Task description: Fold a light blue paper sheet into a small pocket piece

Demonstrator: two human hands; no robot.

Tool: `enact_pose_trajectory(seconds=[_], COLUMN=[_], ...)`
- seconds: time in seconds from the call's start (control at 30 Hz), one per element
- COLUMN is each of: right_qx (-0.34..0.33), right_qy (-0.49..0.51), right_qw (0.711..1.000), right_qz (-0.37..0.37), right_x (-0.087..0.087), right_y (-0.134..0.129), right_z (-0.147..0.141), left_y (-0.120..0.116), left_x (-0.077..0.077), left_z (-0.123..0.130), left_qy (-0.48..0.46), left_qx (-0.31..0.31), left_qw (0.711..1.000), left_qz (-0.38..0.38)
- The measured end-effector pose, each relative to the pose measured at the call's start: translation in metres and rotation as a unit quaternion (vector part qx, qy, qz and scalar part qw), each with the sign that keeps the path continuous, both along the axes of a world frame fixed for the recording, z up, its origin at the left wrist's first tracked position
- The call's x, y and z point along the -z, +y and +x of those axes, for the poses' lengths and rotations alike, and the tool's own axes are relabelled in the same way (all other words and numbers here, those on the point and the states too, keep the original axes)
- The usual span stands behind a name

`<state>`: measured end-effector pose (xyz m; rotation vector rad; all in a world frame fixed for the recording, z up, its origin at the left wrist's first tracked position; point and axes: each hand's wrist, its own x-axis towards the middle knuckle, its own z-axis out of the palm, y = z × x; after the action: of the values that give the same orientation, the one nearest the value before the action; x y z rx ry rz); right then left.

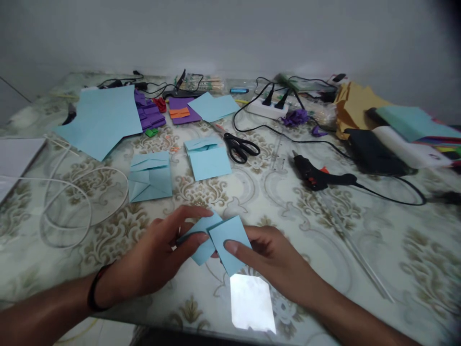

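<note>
Near the front edge of the table, my left hand [158,250] pinches a small light-blue folded paper [205,250] between thumb and fingers. A second light-blue paper square [234,240] is gripped by my right hand [270,254], its thumb lying flat on top. The two pieces overlap, with the right one in front. Beyond my hands lie two folded blue paper pockets, one with diagonal creases [150,185] at the left and one plainer [210,162] near the middle.
Black scissors [242,146] and a black glue gun [320,175] with its cord lie beyond and to the right. Glue sticks [355,247] stretch along the right. A white cable [88,194] coils at left. A power strip [267,107] sits at the back.
</note>
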<state>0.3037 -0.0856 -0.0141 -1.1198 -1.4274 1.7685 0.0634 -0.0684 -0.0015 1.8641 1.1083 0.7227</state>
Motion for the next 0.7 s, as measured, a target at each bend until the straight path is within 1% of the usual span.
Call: enact_pose_trajectory(seconds=[0.1,0.17,0.23,0.33,0.43,0.5,0.6,0.7], right_qx=[0.007,0.006,0.001,-0.003,-0.016,-0.026,-0.024,-0.007], right_qy=[-0.010,-0.011,-0.029,-0.095,-0.157,-0.178,-0.185,-0.190], right_qw=[1.000,1.000,1.000,0.995,0.986,0.981,0.978,0.973], right_qz=[0.000,0.002,0.006,0.021,0.047,0.067,0.091,0.132], right_x=[0.0028,0.0040,0.0046,0.0053,0.0062,0.0070,0.0073,0.0037], right_y=[-0.0003,0.0002,0.0005,-0.0009,-0.0039,-0.0055,-0.0069,-0.0066], right_z=[-0.0005,-0.0004,-0.0004,-0.0013,-0.0033,-0.0047,-0.0059,-0.0041], left_y=[-0.0001,0.0001,0.0008,0.0027,0.0047,0.0047,0.0024,-0.0004], left_x=[0.0001,0.0009,0.0013,0.0011,0.0030,0.0055,0.0075,0.0043], left_z=[0.0013,0.0020,0.0028,0.0041,0.0052,0.0054,0.0050,0.0034], left_qy=[0.013,-0.004,-0.027,-0.023,0.005,0.021,0.042,0.032], left_qx=[0.014,0.015,0.016,0.007,0.011,0.018,0.014,0.019], left_qw=[0.999,0.998,0.995,0.986,0.982,0.983,0.991,0.996], left_qz=[-0.031,-0.054,-0.094,-0.163,-0.190,-0.180,-0.129,-0.084])
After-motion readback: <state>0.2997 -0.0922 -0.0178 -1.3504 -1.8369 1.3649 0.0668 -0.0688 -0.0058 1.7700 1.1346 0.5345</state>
